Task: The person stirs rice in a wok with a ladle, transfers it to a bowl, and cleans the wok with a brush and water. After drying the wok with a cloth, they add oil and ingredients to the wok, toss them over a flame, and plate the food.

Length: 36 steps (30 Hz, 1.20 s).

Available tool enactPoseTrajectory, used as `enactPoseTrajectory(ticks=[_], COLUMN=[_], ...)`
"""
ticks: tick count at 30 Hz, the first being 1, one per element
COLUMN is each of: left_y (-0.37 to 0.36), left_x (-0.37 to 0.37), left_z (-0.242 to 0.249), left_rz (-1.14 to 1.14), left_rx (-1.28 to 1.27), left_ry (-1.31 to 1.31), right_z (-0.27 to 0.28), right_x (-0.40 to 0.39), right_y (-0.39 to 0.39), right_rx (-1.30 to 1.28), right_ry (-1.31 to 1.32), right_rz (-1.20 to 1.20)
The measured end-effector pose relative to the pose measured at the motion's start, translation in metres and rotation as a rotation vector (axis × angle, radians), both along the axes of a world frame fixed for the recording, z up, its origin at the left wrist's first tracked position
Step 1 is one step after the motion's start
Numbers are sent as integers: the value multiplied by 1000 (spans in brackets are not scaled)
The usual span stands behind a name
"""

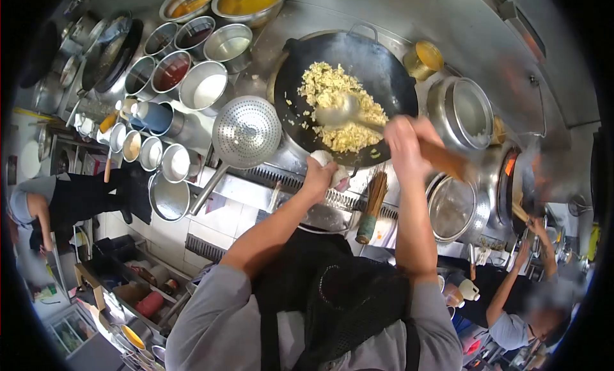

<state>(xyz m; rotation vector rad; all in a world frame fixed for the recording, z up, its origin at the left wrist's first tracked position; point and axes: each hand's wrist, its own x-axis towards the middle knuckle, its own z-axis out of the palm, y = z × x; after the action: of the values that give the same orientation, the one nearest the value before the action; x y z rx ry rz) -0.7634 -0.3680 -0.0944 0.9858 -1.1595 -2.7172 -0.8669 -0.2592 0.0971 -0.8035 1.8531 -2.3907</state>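
A large black wok (384, 61) holds fried rice with bits of egg (329, 83). My right hand (410, 146) is closed around the handle of a ladle (339, 113), whose wooden end sticks out to the right. The ladle's bowl is blurred and lies on the rice. At the near rim of the wok, my left hand (316, 181) is closed on a folded pale cloth (322, 157). The cloth lies against the rim, and whether a wok handle is under it is hidden. Between my forearms stands a bamboo wok brush (372, 208) with a green-bound end.
A perforated skimmer (246, 132) lies left of the wok. Behind it are several metal seasoning pots (203, 85) and two basins of yellow liquid (249, 1). Metal pots (472, 112) and a strainer (451, 207) stand right. Co-workers are at far left (61, 198) and right (505, 294).
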Motion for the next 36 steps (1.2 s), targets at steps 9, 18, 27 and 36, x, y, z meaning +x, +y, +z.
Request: enactPoseTrajectory(ticks=[9,18,27,36], left_y=[-13,-28,-27,-25], left_x=[-6,-10,-16,-21], left_z=[16,23,12,21], left_rz=[-49,-132,-68,16], left_rx=[-39,-87,-107,-11], left_ry=[-114,-110,-96,-83], right_z=[43,37,52,73], right_x=[-4,-83,-100,-73], right_y=[37,20,-35,-82], right_rx=[-144,-208,-276,73], right_ry=[91,-10,-98,18], right_rz=[-167,-588,-427,-317])
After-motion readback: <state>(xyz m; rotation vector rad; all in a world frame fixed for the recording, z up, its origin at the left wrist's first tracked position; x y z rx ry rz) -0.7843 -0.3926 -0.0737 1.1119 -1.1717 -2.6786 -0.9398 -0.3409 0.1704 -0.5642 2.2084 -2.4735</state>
